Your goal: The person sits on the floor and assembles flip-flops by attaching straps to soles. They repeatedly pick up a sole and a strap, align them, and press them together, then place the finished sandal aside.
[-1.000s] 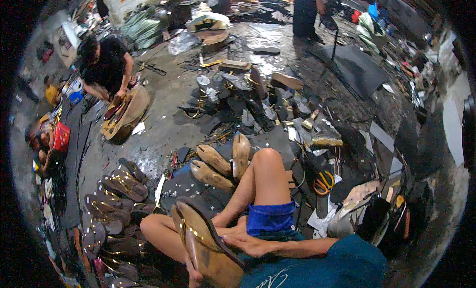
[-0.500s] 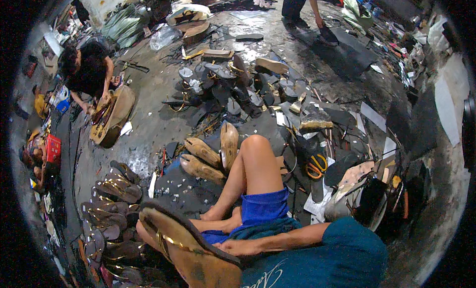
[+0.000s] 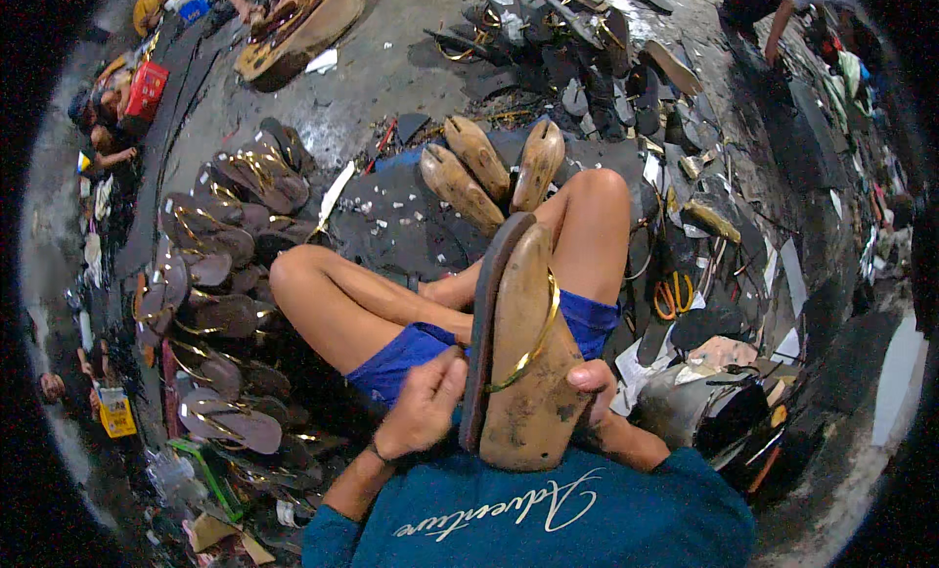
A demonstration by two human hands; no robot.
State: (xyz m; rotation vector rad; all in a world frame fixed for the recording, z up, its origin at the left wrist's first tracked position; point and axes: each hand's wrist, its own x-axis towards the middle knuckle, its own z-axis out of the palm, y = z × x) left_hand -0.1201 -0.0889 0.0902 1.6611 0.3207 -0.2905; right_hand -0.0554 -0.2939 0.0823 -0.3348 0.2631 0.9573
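Note:
A wooden shoe last (image 3: pixel 533 411) stands tilted upright in front of my chest. A dark-soled flip-flop (image 3: pixel 486 314) is fitted on it, its gold strap (image 3: pixel 533 358) crossing the wood. My right hand (image 3: pixel 599 392) grips the last from the right, the thumb over its edge and the other fingers mostly hidden behind. Beside the sole's left edge, my left hand (image 3: pixel 427 404) is closed with its fingers curled; whether something is in it cannot be made out. Three more wooden lasts (image 3: pixel 474 162) lie beyond my crossed legs.
Flip-flops with gold straps (image 3: pixel 230 314) are piled on my left. Orange-handled scissors (image 3: pixel 673 296) lie to the right, near scraps and tools. More footwear and lasts (image 3: pixel 587 69) cover the floor ahead. Another person's hand (image 3: pixel 256 15) is by a large sandal-shaped piece (image 3: pixel 303 35) at far left.
The last with the flip-flop has swung from the lower left to upright before my chest. My right hand now grips its right side, and my left hand has come into view. The view has shifted.

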